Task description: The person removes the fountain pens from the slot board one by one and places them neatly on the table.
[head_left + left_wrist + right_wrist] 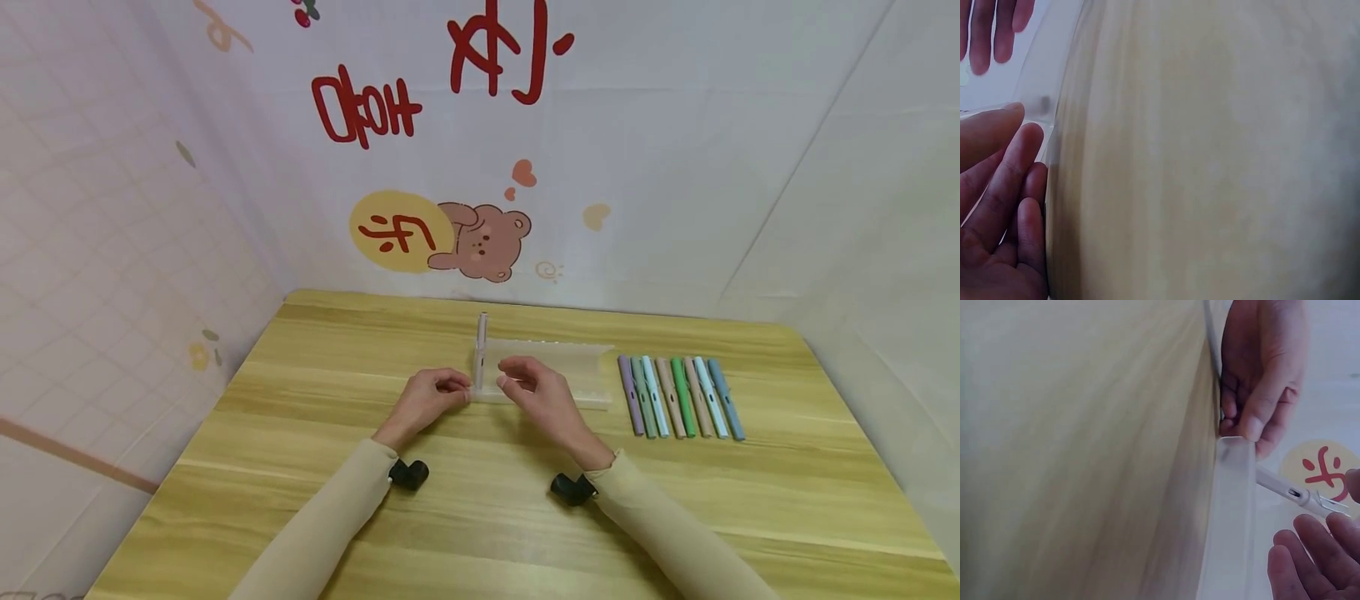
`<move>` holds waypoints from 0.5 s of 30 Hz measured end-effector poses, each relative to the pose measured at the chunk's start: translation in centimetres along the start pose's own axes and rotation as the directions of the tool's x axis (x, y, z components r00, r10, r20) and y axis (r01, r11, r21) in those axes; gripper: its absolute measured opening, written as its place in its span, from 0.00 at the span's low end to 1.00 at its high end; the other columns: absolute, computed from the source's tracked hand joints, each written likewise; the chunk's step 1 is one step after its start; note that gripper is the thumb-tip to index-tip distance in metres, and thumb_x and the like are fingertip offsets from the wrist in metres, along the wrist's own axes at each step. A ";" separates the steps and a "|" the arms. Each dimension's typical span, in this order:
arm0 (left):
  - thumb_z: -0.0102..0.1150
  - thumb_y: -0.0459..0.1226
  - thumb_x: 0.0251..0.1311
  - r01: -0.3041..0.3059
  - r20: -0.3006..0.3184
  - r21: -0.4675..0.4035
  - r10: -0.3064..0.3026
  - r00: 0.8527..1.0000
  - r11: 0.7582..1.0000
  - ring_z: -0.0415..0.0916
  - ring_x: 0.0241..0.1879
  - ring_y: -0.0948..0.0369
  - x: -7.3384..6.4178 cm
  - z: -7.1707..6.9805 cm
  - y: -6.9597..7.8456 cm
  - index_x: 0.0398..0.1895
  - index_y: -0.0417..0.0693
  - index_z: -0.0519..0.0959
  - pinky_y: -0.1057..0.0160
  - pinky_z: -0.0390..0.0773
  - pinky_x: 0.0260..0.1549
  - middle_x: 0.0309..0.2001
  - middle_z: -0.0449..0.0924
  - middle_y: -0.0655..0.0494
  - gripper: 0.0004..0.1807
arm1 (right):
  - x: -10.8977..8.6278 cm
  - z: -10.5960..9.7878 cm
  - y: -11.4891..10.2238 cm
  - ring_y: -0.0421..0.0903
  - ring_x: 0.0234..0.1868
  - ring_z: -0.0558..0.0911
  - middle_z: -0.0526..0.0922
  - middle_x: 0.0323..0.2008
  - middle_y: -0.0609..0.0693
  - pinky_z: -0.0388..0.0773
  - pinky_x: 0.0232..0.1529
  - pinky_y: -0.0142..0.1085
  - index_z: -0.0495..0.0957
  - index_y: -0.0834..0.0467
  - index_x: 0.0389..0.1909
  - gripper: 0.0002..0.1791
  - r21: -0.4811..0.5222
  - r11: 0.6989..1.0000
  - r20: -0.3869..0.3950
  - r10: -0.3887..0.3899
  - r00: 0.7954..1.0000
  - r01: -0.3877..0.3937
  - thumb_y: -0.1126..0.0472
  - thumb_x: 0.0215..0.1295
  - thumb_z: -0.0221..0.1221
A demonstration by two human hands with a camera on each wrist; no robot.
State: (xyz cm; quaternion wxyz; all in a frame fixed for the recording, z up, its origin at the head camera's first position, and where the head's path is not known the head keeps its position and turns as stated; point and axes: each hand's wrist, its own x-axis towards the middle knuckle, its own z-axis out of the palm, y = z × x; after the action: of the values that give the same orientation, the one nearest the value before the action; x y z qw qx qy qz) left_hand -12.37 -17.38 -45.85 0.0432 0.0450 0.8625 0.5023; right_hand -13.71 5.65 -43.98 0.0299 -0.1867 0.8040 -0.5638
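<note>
A translucent plastic pen stand lies on the table in front of me. At its left end a pale pen points up toward the wall; the right wrist view shows its clip and barrel. My left hand pinches the near left corner of the stand between thumb and fingers. Over the stand, just right of the pen, hovers my right hand, its fingers loosely bent with nothing between them. In the left wrist view the right fingers hang apart from the pinched corner.
To the right of the stand lies a row of several capped pens, among them a purple pen, a green pen and a blue pen. A printed wall cloth rises behind the wooden table.
</note>
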 end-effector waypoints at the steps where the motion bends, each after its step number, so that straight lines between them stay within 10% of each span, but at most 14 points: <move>1: 0.71 0.35 0.64 0.000 0.001 0.001 0.000 1.000 1.000 0.83 0.39 0.63 0.0 0.0 0.1 0.44 0.48 0.88 0.57 0.79 0.47 0.37 0.88 0.58 0.07 | 0.2 0.2 0.0 0.52 0.57 0.84 0.85 0.55 0.59 0.80 0.58 0.45 0.81 0.62 0.56 0.16 0.001 1.000 -0.002 0.003 1.000 -0.003 0.59 0.73 0.65; 15: 0.70 0.34 0.63 -0.006 0.003 0.021 0.006 1.000 1.000 0.83 0.40 0.63 0.0 -0.1 0.2 0.44 0.47 0.88 0.57 0.79 0.48 0.37 0.88 0.59 0.08 | 2.4 2.8 0.3 0.50 0.50 0.87 0.87 0.51 0.53 0.83 0.52 0.44 0.81 0.60 0.56 0.17 -0.055 0.998 -0.091 0.026 0.995 -0.031 0.57 0.71 0.66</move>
State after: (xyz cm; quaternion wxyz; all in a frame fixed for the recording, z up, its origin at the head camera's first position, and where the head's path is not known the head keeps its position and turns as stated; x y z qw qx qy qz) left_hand -12.35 -17.41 -45.60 0.0425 0.0488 0.8674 0.4934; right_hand -15.24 2.41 -44.87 -0.0038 -0.1501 0.8228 -0.5482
